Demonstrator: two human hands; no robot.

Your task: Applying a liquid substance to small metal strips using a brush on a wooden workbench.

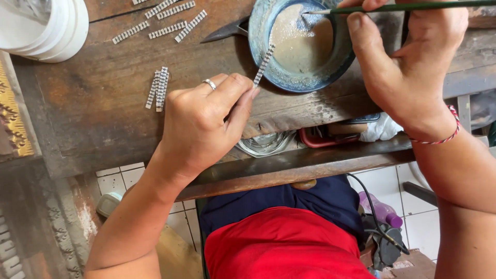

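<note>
Now the left hand (pixel 206 121), a ring on one finger, pinches a thin, ridged silver strip (pixel 264 64), its tip leaning over the rim of a round blue bowl (pixel 258 41) of grainy beige paste. Meanwhile the right hand (pixel 408 62) grips a slim green brush (pixel 413 7) over it. More ridged strips (pixel 158 89) lie on the worn wooden bench (pixel 93 103).

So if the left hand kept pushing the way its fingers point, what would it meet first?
Probably the blue bowl: the left hand pinches a beaded strip whose far end already reaches over the rim toward the tan paste, though height is unclear.
</note>
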